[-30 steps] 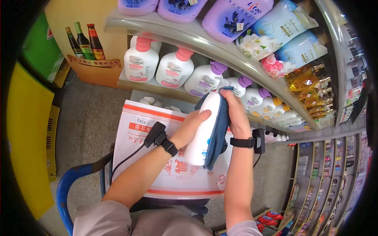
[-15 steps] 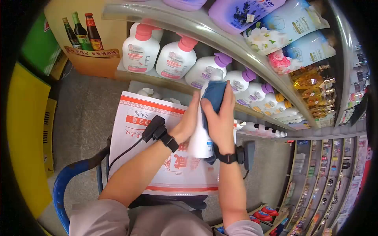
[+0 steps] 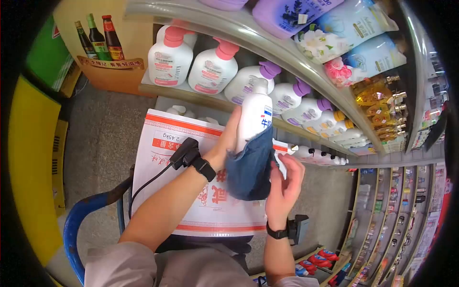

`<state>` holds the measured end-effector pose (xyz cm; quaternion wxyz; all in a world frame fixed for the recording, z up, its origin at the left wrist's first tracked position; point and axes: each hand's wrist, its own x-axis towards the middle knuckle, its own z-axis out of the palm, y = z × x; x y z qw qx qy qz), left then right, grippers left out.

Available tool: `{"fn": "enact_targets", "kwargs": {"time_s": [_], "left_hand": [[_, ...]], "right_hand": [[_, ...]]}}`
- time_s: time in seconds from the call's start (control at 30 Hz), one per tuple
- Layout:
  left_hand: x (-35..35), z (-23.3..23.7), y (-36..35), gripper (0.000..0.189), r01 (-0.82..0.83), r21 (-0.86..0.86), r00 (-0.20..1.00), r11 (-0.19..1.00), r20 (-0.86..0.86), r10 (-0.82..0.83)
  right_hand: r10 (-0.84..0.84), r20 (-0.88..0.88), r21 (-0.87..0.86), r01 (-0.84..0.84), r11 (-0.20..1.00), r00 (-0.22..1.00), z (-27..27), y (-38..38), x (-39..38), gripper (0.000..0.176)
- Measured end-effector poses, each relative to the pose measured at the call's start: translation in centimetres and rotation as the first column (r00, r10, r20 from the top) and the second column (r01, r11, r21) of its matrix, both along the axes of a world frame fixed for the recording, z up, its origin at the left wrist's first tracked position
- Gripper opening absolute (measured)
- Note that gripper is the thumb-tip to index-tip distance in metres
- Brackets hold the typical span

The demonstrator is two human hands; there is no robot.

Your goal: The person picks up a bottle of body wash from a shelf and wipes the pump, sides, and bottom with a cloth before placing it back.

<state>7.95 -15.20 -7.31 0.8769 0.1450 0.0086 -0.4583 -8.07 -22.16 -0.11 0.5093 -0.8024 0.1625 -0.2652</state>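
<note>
A white pump bottle (image 3: 254,112) with blue lettering is held upright at a slight tilt above a printed carton (image 3: 165,208). My left hand (image 3: 226,143) is closed around its left side; some of its fingers are hidden behind the bottle. A dark blue cloth (image 3: 251,173) drapes over the bottle's lower half and hides its base. At the cloth's right edge, my right hand (image 3: 284,184) pinches the fabric between thumb and curled fingers. Each wrist wears a black strap with a device attached.
A shelf (image 3: 210,101) of white bottles with pink, purple and orange pumps runs just beyond my hands. Lotion packs (image 3: 356,26) stand on the shelf above. A blue metal rail (image 3: 79,217) curves at the left. More stocked shelves (image 3: 382,215) line the right.
My right hand has moved down and right from the bottle's upper part, with the cloth now lower and spread around the base. The bottle's label and shoulder have come into view.
</note>
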Motion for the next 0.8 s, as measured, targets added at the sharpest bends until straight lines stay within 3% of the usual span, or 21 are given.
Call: {"fn": "enact_targets", "kwargs": {"time_s": [0.03, 0.1, 0.13, 0.23, 0.27, 0.37, 0.4, 0.5, 0.63, 0.77, 0.8], "left_hand": [[-0.1, 0.0, 0.0, 0.077, 0.01, -0.011, 1.0, 1.0, 0.027, -0.009], [-0.2, -0.1, -0.2, 0.077, 0.036, -0.033, 0.995, 0.999, 0.092, -0.032], [0.2, -0.4, -0.4, 0.077, 0.104, -0.093, 0.991, 0.99, 0.098, -0.094], [-0.9, 1.6, 1.2, 0.078, 0.107, 0.048, 0.968, 0.993, 0.223, -0.115], [-0.9, 2.1, 1.9, 0.081, 0.142, 0.021, 0.95, 0.99, 0.277, -0.142], [-1.5, 3.3, 3.0, 0.083, 0.095, 0.067, 0.941, 0.993, 0.32, -0.112], [-1.5, 3.2, 2.9, 0.084, 0.106, 0.112, 0.943, 0.988, 0.302, -0.136], [-1.5, 2.9, 2.6, 0.083, 0.172, 0.128, 0.957, 0.977, 0.215, -0.196], [-2.0, 2.1, 2.7, 0.076, 0.128, 0.13, 0.941, 0.983, 0.298, -0.162], [-1.7, 0.6, 3.1, 0.067, 0.003, 0.09, 0.903, 0.996, 0.427, -0.042], [-1.5, 0.8, 2.9, 0.067, -0.03, 0.113, 0.928, 0.993, 0.372, -0.014]], "right_hand": [[-0.061, -0.09, -0.181, 0.044, 0.983, 0.994, -0.1, -0.7, 0.1, 0.032], [-0.039, -0.356, -0.205, -0.037, 0.978, 0.934, 0.5, -1.5, 1.4, 0.038], [-0.053, -0.426, -0.122, 0.001, 0.993, 0.903, 1.2, -1.2, 1.9, 0.052], [0.08, -0.246, -0.082, -0.103, 0.991, 0.966, 1.7, -0.6, 2.8, 0.064], [0.124, -0.259, -0.097, -0.154, 0.983, 0.958, 1.7, -0.8, 3.0, 0.068], [0.184, -0.213, 0.096, -0.167, 0.981, 0.96, 1.2, -0.3, 4.0, 0.064], [0.132, -0.202, -0.028, -0.141, 0.99, 0.97, 1.4, 0.3, 4.3, 0.05], [0.02, -0.105, -0.076, -0.028, 0.997, 0.994, 1.4, 0.6, 6.2, 0.049], [-0.083, -0.016, -0.13, 0.08, 0.988, 0.996, 3.0, 0.4, 10.1, 0.053], [-0.122, 0.064, -0.492, 0.137, 0.86, 0.991, 3.5, 2.2, 11.9, 0.059], [-0.088, 0.045, -0.598, 0.098, 0.796, 0.995, 2.7, 2.5, 11.7, 0.065]]}}
